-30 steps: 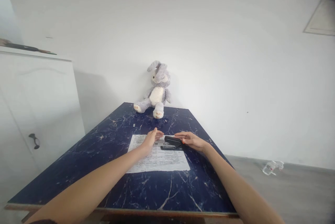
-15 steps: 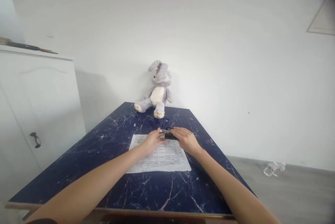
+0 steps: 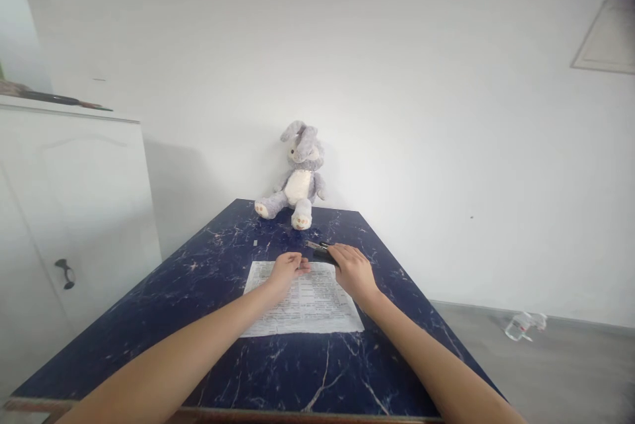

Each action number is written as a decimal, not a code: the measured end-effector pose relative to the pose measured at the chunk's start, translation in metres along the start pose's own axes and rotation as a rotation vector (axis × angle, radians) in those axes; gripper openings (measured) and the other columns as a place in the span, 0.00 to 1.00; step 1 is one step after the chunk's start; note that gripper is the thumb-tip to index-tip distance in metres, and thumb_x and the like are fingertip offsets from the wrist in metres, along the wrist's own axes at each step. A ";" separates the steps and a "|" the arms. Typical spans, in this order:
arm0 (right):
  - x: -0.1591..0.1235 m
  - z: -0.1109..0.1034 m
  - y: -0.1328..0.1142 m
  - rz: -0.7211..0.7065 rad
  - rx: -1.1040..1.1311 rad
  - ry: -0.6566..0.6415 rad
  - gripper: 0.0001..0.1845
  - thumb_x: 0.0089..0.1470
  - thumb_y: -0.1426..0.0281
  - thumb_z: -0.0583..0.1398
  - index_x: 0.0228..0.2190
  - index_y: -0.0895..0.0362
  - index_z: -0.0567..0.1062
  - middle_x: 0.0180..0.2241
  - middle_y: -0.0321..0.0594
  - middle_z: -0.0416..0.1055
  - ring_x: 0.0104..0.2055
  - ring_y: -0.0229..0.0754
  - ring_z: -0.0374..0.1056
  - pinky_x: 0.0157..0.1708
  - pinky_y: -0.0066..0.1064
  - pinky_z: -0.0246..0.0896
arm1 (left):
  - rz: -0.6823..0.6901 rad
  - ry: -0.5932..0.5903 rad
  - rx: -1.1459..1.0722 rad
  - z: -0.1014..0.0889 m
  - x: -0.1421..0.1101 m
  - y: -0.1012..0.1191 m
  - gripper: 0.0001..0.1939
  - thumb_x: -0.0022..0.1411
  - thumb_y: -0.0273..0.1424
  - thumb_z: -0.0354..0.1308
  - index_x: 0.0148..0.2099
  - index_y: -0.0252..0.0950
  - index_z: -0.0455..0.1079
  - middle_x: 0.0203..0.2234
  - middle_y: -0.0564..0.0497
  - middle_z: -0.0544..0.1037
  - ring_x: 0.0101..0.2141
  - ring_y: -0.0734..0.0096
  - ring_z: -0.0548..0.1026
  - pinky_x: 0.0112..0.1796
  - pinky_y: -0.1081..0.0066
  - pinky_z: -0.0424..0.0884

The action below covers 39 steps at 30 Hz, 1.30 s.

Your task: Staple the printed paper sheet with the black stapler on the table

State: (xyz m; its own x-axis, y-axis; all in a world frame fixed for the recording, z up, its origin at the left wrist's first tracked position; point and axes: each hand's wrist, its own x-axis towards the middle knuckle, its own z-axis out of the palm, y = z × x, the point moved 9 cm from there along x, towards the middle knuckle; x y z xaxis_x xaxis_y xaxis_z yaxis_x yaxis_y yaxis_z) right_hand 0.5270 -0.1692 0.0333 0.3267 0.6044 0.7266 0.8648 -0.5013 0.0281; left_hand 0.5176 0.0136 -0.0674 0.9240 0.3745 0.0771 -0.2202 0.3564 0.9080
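Note:
My right hand [image 3: 353, 268] is closed around a black stapler [image 3: 325, 256] above the far edge of a printed sheet of paper [image 3: 317, 308]. The stapler's jaws are spread apart, and its metal part points left. My left hand [image 3: 288, 270] hovers over the upper left of the sheet, a short gap from the stapler. Its fingers are loosely bent and apart, with nothing visible in them. A small grey piece [image 3: 255, 243], perhaps a strip of staples, lies on the dark blue marbled table [image 3: 208, 265] beyond the sheet.
A grey plush rabbit [image 3: 300, 179] sits at the table's far end against the white wall. To the left stands a white cabinet [image 3: 94, 192] with long thin items on top. A clear plastic bottle [image 3: 518, 326] is on the floor at right.
My left hand has come away from the stapler, drawing back slightly to the left. My right hand keeps hold of it. The view has tilted up a little.

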 end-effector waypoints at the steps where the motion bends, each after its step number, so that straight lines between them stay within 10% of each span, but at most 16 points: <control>1: 0.000 0.002 0.013 0.135 0.061 -0.014 0.19 0.55 0.79 0.59 0.48 0.56 0.78 0.43 0.45 0.79 0.46 0.48 0.74 0.45 0.35 0.65 | 0.074 0.044 0.060 -0.004 -0.001 0.010 0.09 0.61 0.31 0.65 0.40 0.31 0.73 0.34 0.43 0.79 0.32 0.65 0.78 0.38 0.63 0.78; 5: -0.009 0.034 0.039 0.420 0.312 -0.209 0.08 0.50 0.66 0.67 0.32 0.58 0.80 0.26 0.35 0.75 0.28 0.40 0.69 0.27 0.28 0.55 | 0.410 0.079 0.345 0.000 -0.016 0.058 0.14 0.63 0.39 0.63 0.45 0.33 0.75 0.36 0.43 0.80 0.31 0.64 0.78 0.30 0.68 0.76; 10: -0.014 0.062 0.024 0.352 0.490 -0.370 0.10 0.46 0.65 0.69 0.31 0.58 0.80 0.26 0.33 0.74 0.29 0.40 0.68 0.30 0.28 0.56 | 0.677 -0.081 0.598 0.028 -0.036 0.078 0.16 0.71 0.37 0.53 0.50 0.38 0.79 0.41 0.44 0.79 0.36 0.66 0.78 0.38 0.65 0.77; 16: 0.003 0.005 -0.006 0.040 0.578 -0.057 0.22 0.59 0.68 0.62 0.55 0.54 0.72 0.52 0.48 0.72 0.55 0.51 0.66 0.56 0.43 0.61 | 0.797 -0.201 0.679 0.048 -0.053 0.075 0.15 0.73 0.32 0.48 0.53 0.40 0.74 0.48 0.43 0.74 0.48 0.62 0.75 0.51 0.60 0.73; 29: 0.002 -0.026 -0.048 -0.352 0.324 0.013 0.15 0.67 0.74 0.51 0.47 0.52 0.75 0.39 0.44 0.75 0.39 0.44 0.68 0.39 0.38 0.62 | 0.914 -0.347 0.779 0.063 -0.078 0.075 0.04 0.70 0.31 0.52 0.45 0.40 0.67 0.48 0.42 0.72 0.41 0.66 0.75 0.43 0.67 0.74; 34: 0.008 -0.019 0.001 -0.094 0.296 0.080 0.10 0.64 0.75 0.55 0.37 0.53 0.75 0.37 0.41 0.76 0.40 0.44 0.69 0.42 0.37 0.61 | 0.827 -0.139 0.967 0.031 -0.045 0.106 0.09 0.71 0.34 0.50 0.49 0.41 0.69 0.41 0.46 0.76 0.37 0.65 0.77 0.43 0.67 0.72; 39: -0.007 0.020 0.102 0.341 0.182 -0.085 0.06 0.53 0.76 0.60 0.28 0.54 0.75 0.28 0.37 0.75 0.33 0.44 0.70 0.36 0.32 0.58 | 0.573 0.320 1.466 -0.067 0.018 0.133 0.17 0.69 0.28 0.45 0.53 0.36 0.73 0.53 0.40 0.73 0.52 0.55 0.73 0.54 0.60 0.66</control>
State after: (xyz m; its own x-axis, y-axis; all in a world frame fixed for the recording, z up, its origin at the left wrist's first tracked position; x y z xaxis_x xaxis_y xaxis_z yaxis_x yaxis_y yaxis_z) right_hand 0.6203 -0.2128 0.0173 0.6309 0.4746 0.6138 0.7519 -0.5691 -0.3328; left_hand 0.4836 0.1251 0.0275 0.6873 0.3857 0.6155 0.1512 -0.9048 0.3981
